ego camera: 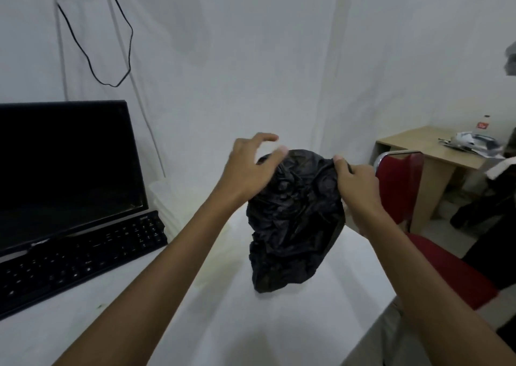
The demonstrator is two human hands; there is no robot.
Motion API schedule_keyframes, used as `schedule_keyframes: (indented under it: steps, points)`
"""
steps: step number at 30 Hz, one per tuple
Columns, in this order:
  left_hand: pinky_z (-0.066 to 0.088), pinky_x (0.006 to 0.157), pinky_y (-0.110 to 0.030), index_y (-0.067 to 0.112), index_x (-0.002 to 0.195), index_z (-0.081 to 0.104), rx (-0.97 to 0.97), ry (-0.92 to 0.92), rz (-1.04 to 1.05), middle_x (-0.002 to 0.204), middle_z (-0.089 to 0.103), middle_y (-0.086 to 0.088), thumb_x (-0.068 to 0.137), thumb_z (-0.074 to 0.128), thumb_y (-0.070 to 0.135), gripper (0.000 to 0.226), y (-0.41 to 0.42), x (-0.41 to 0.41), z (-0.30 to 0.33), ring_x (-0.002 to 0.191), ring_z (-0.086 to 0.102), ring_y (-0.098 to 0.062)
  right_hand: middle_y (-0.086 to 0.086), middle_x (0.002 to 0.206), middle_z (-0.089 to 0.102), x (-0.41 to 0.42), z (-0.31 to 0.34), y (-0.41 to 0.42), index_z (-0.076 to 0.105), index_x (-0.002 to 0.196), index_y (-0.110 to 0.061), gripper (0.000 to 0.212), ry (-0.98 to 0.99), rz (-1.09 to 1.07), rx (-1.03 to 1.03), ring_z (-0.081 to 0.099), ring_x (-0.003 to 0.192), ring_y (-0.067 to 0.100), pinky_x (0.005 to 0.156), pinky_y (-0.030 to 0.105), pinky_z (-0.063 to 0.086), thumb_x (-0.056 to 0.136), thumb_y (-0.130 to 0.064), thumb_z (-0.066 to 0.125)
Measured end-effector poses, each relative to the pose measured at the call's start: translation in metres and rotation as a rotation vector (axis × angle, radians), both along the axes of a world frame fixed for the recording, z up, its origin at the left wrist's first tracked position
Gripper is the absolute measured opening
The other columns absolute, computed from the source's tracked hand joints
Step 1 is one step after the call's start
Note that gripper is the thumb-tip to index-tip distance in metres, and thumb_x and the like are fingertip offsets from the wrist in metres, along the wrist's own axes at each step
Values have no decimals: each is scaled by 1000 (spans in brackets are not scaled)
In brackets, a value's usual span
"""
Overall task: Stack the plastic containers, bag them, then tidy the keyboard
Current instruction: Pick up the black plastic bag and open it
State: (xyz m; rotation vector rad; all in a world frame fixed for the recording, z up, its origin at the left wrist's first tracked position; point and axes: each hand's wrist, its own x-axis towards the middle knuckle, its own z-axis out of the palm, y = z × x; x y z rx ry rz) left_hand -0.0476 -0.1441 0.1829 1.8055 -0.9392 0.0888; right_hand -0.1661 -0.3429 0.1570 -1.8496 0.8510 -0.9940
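Your right hand (356, 181) pinched the top of the crumpled black plastic bag (296, 220) standing on the white table (223, 323); your left hand (251, 170), blurred, seemingly hovered with fingers spread. Bag contents were hidden; the black keyboard (81, 259) was cut off.

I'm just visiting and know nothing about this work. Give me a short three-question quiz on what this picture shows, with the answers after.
1. True or false: the black plastic bag lies flat and empty on the white table.
2. Which hand pinches the bag's top edge: A) the right hand, B) the left hand, C) neither?
3. Fill in: the keyboard sits in front of the dark ____.

Key
1. False: it stands bulged and crumpled, held up at the top.
2. A. The left hand hovers at the bag's top with fingers spread, its grip unclear.
3. Monitor.
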Motion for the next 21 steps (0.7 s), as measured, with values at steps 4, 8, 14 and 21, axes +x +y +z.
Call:
schedule_keyframes:
  steps: [4,8,14,21]
  points:
    - [49,112,-38,46,143,55,342,-24,-162,142,49,-2,86,67,76,65,-13,-11,-28,127,58,-19,15,99,78,6,15,5,70,96,2,49,-275,147,492,78,87,30,66,34,65,107,-46,62]
    - [51,81,-25,33,119,67,345,77,-153,124,63,-1,90,77,57,38,-18,-11,-49,104,67,-18,20,107,79,6,14,5,70,104,-1,55,-320,145,607,79,96,37,89,52,66,104,-55,63]
    - [45,57,-6,22,103,82,280,124,-4,96,72,9,93,78,12,15,-2,-5,-49,82,65,-3,9,96,75,-2,7,-2,66,91,-8,48,-454,-41,632,75,84,26,71,37,64,106,-53,60]
    - [55,58,-13,19,100,81,-85,353,94,96,73,0,90,62,-11,37,8,2,-34,83,70,-12,4,142,60,-2,-2,-10,42,161,-10,71,-213,112,477,62,130,29,107,44,55,106,-50,61]
